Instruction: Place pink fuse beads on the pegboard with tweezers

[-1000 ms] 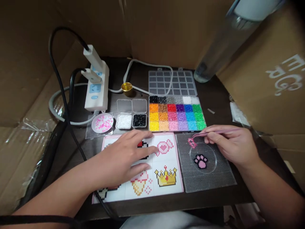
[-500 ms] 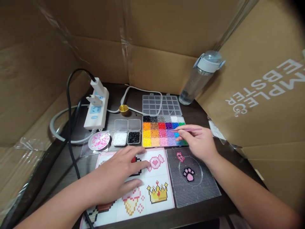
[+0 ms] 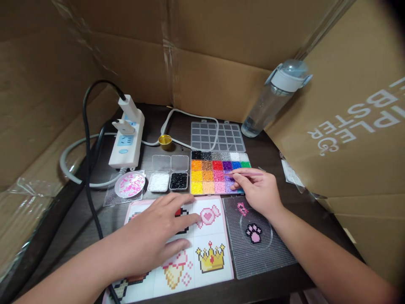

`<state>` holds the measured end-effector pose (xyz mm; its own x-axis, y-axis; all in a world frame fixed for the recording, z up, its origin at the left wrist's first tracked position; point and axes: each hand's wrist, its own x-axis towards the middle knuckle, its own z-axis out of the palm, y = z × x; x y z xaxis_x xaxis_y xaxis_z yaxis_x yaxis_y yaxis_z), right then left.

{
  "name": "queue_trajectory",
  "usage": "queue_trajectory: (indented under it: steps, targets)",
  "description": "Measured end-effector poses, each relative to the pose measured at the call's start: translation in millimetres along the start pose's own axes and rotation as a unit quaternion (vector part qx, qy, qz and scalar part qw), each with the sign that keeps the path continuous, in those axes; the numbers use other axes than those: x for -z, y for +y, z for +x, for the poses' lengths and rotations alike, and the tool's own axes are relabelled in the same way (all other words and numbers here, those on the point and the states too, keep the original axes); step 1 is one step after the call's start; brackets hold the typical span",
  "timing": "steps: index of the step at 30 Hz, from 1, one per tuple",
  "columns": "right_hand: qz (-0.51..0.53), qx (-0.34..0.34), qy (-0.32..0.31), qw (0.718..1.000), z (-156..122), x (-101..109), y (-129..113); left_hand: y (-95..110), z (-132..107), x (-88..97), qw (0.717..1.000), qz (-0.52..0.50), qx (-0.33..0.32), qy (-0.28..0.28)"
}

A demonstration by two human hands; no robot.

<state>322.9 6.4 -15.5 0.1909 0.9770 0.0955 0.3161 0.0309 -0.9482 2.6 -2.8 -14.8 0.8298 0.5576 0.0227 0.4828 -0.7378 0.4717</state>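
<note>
My right hand [image 3: 261,190] pinches pink tweezers [image 3: 248,174], their tips over the pink and purple cells of a bead box [image 3: 218,173]. Whether a bead sits in the tips is too small to tell. My left hand [image 3: 164,232] lies flat, fingers spread, on a pattern sheet [image 3: 217,236] printed with a candy, a crown and an ice cream, covering part of it. Right of the sheet, a clear pegboard [image 3: 262,261] carries a black-and-pink bead paw [image 3: 254,233] and a small pink bead piece [image 3: 242,209]; my right wrist hangs over its edge.
Small boxes of white beads [image 3: 158,182] and black beads [image 3: 179,180] stand beside a dish of pink beads [image 3: 130,184]. Behind are a gold cup [image 3: 165,142], a power strip [image 3: 127,143] with cables, and a water bottle [image 3: 272,99]. Cardboard walls [image 3: 215,71] surround the table.
My right hand with the tweezers has shifted slightly left across the bead box, from the purple cells toward the pink. My left hand stays on the sheet. The camera view has shifted a little.
</note>
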Motion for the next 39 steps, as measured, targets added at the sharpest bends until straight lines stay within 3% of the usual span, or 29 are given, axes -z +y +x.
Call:
queue_trajectory:
  steps: [8,13,19,23,31,39]
  targets:
    - [-0.003,0.006,-0.009,1.000,0.8,0.7,1.3,-2.5,-0.9,-2.0,1.000,-0.001,-0.011,0.009]
    - [0.020,0.021,0.029,0.999,0.2,3.1,-3.8,-1.8,0.0,-0.4,1.000,-0.004,-0.004,0.005]
    - [0.031,0.065,0.092,0.993,-22.8,47.9,-15.7,-4.7,0.8,-0.8,1.000,0.012,-0.017,0.007]
    - [-0.019,0.028,0.054,0.998,-46.8,67.3,-14.6,-7.3,2.4,-2.3,1.000,0.009,-0.020,0.021]
    - [0.014,0.033,0.019,0.999,-51.4,49.7,3.6,-14.2,1.6,-1.2,1.000,0.021,-0.017,-0.012]
    - [-0.010,0.036,0.022,0.999,-53.5,53.5,11.2,-10.6,2.5,-2.1,1.000,0.010,-0.014,0.014]
